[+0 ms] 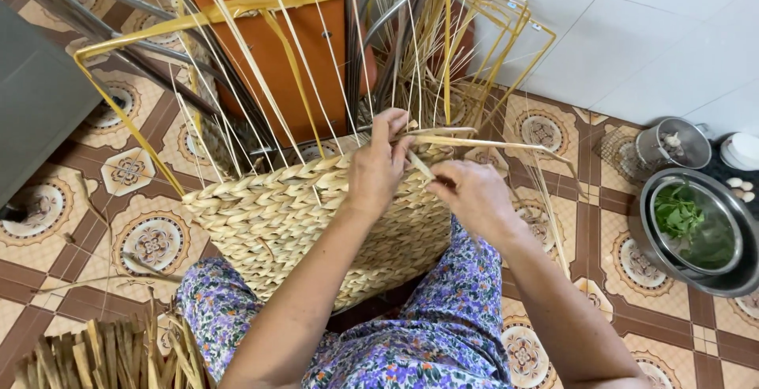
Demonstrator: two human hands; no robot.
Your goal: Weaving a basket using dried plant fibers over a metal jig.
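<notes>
A half-woven straw basket (269,215) rests against my knees, which are covered by purple flowered cloth. A yellow wire frame (261,1) rises from it, with several loose pale straw strands standing up inside. My left hand (378,164) sits on the basket's top rim and pinches a flat straw strand (474,142) that runs off to the right. Just to its right, my right hand (468,193) grips another part of the straw close to the rim.
A bundle of cut dry straw (103,353) lies at the lower left. Steel bowls with green leaves (696,227) and a small metal pot (676,142) stand at the right on patterned floor tiles. An orange panel (277,49) and metal bars stand behind the basket.
</notes>
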